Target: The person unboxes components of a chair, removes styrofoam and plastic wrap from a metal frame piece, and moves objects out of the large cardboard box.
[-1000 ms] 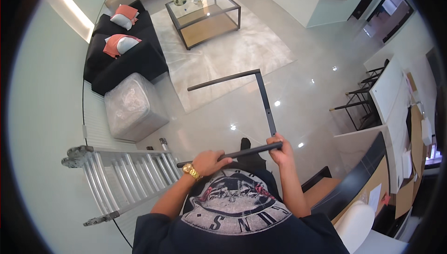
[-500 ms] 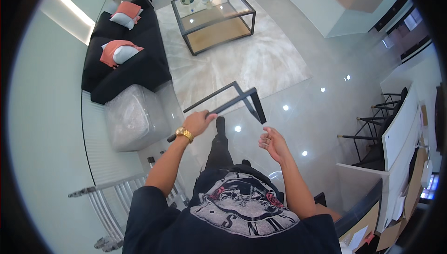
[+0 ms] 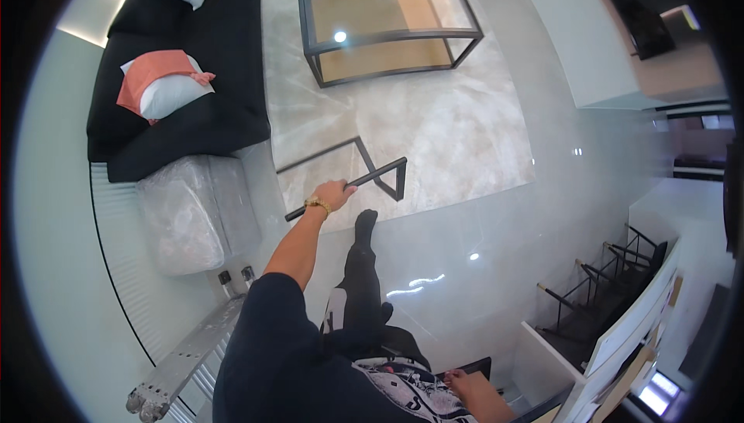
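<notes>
Black frame (image 3: 380,172), held out in front of you: your left hand (image 3: 333,193) is wrapped around its near bar, between that bar's two ends, with the back of the hand uppermost. A gold-coloured watch (image 3: 316,203) circles the wrist just behind. From the grip, the near bar runs right to a corner; a shorter crosspiece joins it to a second long bar on the far side. The frame appears over the near left part of a pale rug (image 3: 465,136); whether it touches the rug cannot be told. Your right hand (image 3: 459,380) lies low beside your printed shirt (image 3: 399,384), well apart from the frame; whether its fingers hold anything cannot be told. Your dark-clad foot (image 3: 366,225) is seen just below the near bar. Farther out, to the left, lie a plastic-wrapped block-shaped seat (image 3: 186,214) and a black sofa (image 3: 225,51) bearing white cushions (image 3: 177,99) with coral cloths. Beyond the frame stands a glass-topped table (image 3: 395,36); at lower left, a metal ladder (image 3: 186,357); at right, dark chairs (image 3: 570,330).
</notes>
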The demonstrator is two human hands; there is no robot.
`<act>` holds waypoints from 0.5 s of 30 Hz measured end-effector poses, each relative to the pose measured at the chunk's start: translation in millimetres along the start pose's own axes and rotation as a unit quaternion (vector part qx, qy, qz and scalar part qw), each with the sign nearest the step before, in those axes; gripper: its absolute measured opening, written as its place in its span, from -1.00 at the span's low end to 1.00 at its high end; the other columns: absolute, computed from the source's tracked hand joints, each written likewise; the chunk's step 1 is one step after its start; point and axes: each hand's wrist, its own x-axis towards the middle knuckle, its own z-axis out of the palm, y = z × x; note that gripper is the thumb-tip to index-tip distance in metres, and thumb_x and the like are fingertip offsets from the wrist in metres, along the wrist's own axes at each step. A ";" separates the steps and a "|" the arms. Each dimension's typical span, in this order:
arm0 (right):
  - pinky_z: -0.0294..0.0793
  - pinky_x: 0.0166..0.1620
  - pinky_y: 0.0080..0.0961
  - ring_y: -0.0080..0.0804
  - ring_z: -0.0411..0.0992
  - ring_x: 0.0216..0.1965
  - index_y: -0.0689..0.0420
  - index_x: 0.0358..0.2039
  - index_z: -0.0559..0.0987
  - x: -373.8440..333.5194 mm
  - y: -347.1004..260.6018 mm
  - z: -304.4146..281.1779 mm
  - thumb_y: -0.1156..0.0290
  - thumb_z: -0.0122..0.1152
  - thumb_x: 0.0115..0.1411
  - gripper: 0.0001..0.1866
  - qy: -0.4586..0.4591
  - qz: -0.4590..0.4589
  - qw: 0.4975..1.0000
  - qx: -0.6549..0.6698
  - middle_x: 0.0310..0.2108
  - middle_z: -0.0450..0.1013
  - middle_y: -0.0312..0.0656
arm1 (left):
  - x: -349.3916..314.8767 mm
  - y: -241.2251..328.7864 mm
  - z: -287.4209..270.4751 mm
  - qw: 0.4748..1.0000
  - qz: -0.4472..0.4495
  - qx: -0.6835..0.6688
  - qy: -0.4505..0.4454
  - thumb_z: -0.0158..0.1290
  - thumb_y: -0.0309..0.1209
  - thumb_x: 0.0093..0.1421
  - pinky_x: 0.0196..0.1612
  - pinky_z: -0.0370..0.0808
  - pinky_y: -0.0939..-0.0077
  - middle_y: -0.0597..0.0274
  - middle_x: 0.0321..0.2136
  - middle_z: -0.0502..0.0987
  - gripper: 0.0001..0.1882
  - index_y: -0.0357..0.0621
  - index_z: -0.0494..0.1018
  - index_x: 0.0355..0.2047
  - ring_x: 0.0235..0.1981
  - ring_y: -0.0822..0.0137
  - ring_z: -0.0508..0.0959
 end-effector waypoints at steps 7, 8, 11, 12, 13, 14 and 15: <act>0.58 -0.29 -0.43 -0.37 0.55 -0.32 0.16 0.13 0.39 -18.2 -254.3 47.5 0.35 0.17 0.39 -0.63 -0.005 -0.108 0.993 0.052 -0.25 0.52 -0.13 | 171.9 -57.0 -11.5 0.998 0.015 0.036 0.041 -0.12 0.17 0.37 -0.09 0.54 -0.03 -0.13 -0.28 0.65 -0.40 -0.11 0.57 -0.08 -0.17 -0.15 0.63; 0.58 -0.28 -0.43 -0.37 0.55 -0.32 0.16 0.14 0.39 -20.1 -283.5 52.9 0.35 0.16 0.40 -0.63 -0.004 -0.129 0.989 0.067 -0.25 0.52 -0.13 | 188.3 -62.8 -12.6 0.998 0.018 0.041 0.045 -0.12 0.17 0.37 -0.10 0.54 -0.03 -0.12 -0.30 0.66 -0.40 -0.11 0.57 -0.08 -0.19 -0.14 0.64; 0.58 -0.25 -0.45 -0.39 0.56 -0.32 0.16 0.14 0.39 -23.7 -343.1 66.3 0.37 0.15 0.40 -0.64 -0.007 -0.164 0.984 0.067 -0.24 0.53 -0.13 | 230.5 -75.1 -14.9 0.997 0.028 0.056 0.052 -0.14 0.17 0.38 -0.16 0.54 -0.02 -0.08 -0.37 0.66 -0.42 -0.10 0.54 -0.14 -0.25 -0.13 0.64; 0.58 -0.24 -0.46 -0.39 0.56 -0.32 0.16 0.14 0.39 -22.7 -353.5 68.7 0.37 0.16 0.39 -0.65 -0.009 -0.172 0.983 0.059 -0.24 0.53 -0.14 | 242.2 -81.1 -8.8 0.997 0.027 0.056 0.051 -0.15 0.17 0.39 -0.16 0.54 -0.02 -0.08 -0.37 0.65 -0.43 -0.10 0.53 -0.14 -0.25 -0.12 0.64; 0.58 -0.24 -0.46 -0.39 0.56 -0.32 0.16 0.14 0.39 -20.3 -356.8 71.6 0.37 0.17 0.39 -0.64 -0.008 -0.157 0.986 0.051 -0.24 0.53 -0.14 | 249.3 -88.2 -0.8 0.996 0.035 0.054 0.065 -0.15 0.16 0.39 -0.19 0.53 -0.01 -0.04 -0.41 0.65 -0.44 -0.11 0.50 -0.17 -0.27 -0.10 0.64; 0.58 -0.23 -0.46 -0.40 0.56 -0.31 0.16 0.13 0.39 -18.3 -356.7 74.7 0.37 0.18 0.39 -0.64 -0.008 -0.142 0.989 0.042 -0.24 0.53 -0.14 | 255.2 -94.4 8.9 0.996 0.035 0.042 0.065 -0.13 0.15 0.39 -0.20 0.53 -0.02 -0.03 -0.41 0.65 -0.46 -0.10 0.50 -0.17 -0.27 -0.10 0.64; 0.58 -0.23 -0.47 -0.40 0.56 -0.31 0.16 0.13 0.39 -18.3 -352.9 77.7 0.38 0.19 0.38 -0.63 -0.004 -0.126 0.991 0.036 -0.24 0.53 -0.14 | 261.7 -96.7 21.7 0.997 0.039 0.030 0.063 -0.12 0.13 0.38 -0.21 0.52 -0.02 -0.02 -0.41 0.65 -0.48 -0.09 0.49 -0.16 -0.27 -0.10 0.64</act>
